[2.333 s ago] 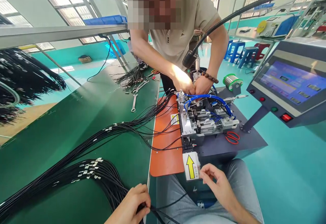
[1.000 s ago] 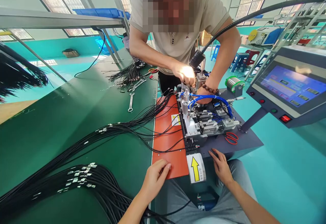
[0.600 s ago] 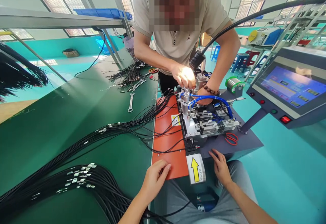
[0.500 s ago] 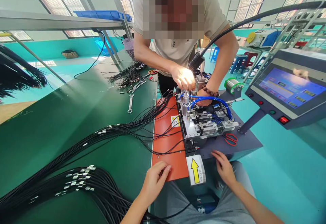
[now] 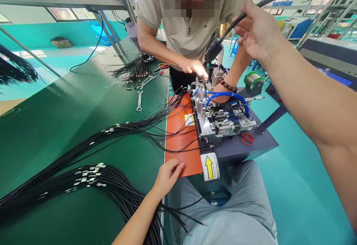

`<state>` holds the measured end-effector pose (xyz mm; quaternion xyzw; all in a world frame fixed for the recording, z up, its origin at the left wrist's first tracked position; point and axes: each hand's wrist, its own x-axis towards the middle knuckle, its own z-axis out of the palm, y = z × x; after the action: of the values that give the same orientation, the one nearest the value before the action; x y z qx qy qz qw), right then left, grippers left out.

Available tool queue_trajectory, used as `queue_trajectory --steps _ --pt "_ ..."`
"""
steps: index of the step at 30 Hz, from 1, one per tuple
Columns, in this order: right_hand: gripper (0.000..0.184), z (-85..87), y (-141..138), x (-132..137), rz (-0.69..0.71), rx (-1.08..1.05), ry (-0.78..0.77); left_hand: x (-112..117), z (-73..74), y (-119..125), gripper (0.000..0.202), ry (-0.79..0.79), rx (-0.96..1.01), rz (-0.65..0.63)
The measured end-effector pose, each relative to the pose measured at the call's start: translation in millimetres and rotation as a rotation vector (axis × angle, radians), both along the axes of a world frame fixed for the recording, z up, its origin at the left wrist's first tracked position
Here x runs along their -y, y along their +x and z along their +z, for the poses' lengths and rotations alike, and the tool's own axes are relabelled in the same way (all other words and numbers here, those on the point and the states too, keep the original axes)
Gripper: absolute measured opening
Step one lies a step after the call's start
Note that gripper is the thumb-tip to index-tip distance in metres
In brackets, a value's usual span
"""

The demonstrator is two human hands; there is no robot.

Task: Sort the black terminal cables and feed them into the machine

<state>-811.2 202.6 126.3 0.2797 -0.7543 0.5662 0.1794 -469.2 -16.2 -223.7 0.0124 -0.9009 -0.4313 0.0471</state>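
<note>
My left hand (image 5: pixel 167 175) rests on the near edge of the orange mat (image 5: pixel 181 141), fingers loosely bent and flat, holding nothing. My right hand (image 5: pixel 255 27) is raised high at the right, fingers curled about the black flexible lamp arm (image 5: pixel 223 36) just above its head. Below the lamp stands a small metal fixture (image 5: pixel 220 120) with blue tubes on a dark grey base (image 5: pixel 251 148). A person in a beige shirt leans over it from the far side, with a hand (image 5: pixel 195 67) on its back end. Black cables (image 5: pixel 83 178) with metal ends lie left of my left hand.
A yellow arrow label (image 5: pixel 209 167) hangs at the base's near edge. Red scissors (image 5: pixel 247 138) lie right of the fixture, a solder spool (image 5: pixel 252 79) behind it. A wrench (image 5: pixel 138 100) and more cables lie on the green bench (image 5: pixel 69 118). A control panel (image 5: pixel 331 63) stands at right.
My right hand left the near edge of the grey base and rose to the lamp arm. My left hand stays on the mat's edge. The view has dropped a little.
</note>
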Motion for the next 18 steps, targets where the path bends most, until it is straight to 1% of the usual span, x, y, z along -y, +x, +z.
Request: queue_trajectory --steps 3,6,8,10,13,15,18 --pt "0.087 -1.9 4.1 3.3 0.068 0.16 -0.089 -0.8 0.1 -1.0 0.037 0.001 -0.01 0.0" --pt "0.066 -3.9 7.8 2.4 0.086 0.18 -0.143 -1.0 -0.2 -1.4 0.038 0.001 -0.013 0.002" --pt "0.061 -4.4 10.2 2.3 0.1 0.168 -0.157 -1.0 -0.4 -1.4 0.038 -0.002 -0.012 0.005" --pt "0.064 -4.9 13.7 2.5 0.108 0.152 -0.157 -1.2 -0.5 -1.5 0.039 -0.006 -0.012 0.01" --pt "0.079 -6.1 21.1 2.4 0.119 0.133 -0.143 -1.7 -0.5 -1.9 0.04 -0.01 -0.012 0.013" --pt "0.088 -7.4 26.0 1.8 0.131 0.11 -0.117 -1.9 -0.5 -2.3 0.04 -0.01 -0.011 0.014" --pt "0.095 -9.6 31.1 1.0 0.135 0.081 -0.063 -2.1 -0.9 -2.8 0.04 -0.008 -0.01 0.018"
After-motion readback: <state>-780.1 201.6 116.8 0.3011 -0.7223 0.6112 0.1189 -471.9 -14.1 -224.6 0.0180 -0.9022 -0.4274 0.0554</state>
